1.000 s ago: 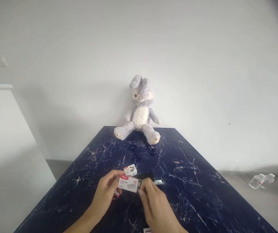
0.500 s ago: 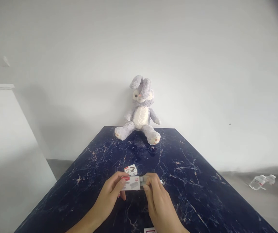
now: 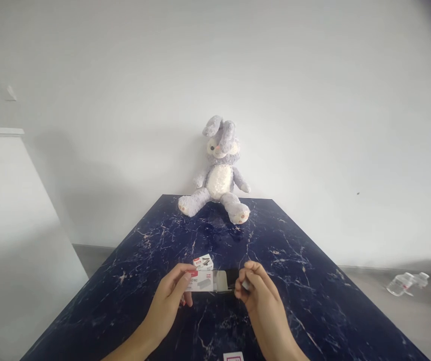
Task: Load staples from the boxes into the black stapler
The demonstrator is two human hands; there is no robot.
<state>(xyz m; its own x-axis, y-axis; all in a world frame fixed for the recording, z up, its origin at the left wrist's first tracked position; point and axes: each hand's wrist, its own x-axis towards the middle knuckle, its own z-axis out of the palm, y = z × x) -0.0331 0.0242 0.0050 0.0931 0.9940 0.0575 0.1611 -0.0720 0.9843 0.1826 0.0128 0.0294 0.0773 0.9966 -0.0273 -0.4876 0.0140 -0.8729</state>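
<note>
My left hand (image 3: 168,296) grips a white and red staple box (image 3: 202,282) by its left end, thumb in front. A picture of a staple strip is printed on its face. At the box's right end a pale flap (image 3: 220,281) stands open. To the right, apart from the box, the fingers of my right hand (image 3: 262,296) are closed on a small grey strip of staples (image 3: 246,285), mostly hidden by the fingers. Just behind the held box sits a smaller white box (image 3: 203,262) with a dark stapler-like picture.
A grey plush rabbit (image 3: 221,180) sits at the far end of the dark blue marbled table (image 3: 155,245), against the wall. A white card or box (image 3: 233,356) with a pink frame lies at the near edge. Plastic bottles (image 3: 401,284) lie on the floor at right.
My right hand has moved right, away from the box's end, with the grey strip of staples in its fingers. The open flap now shows. My left hand has shifted slightly left with the box.
</note>
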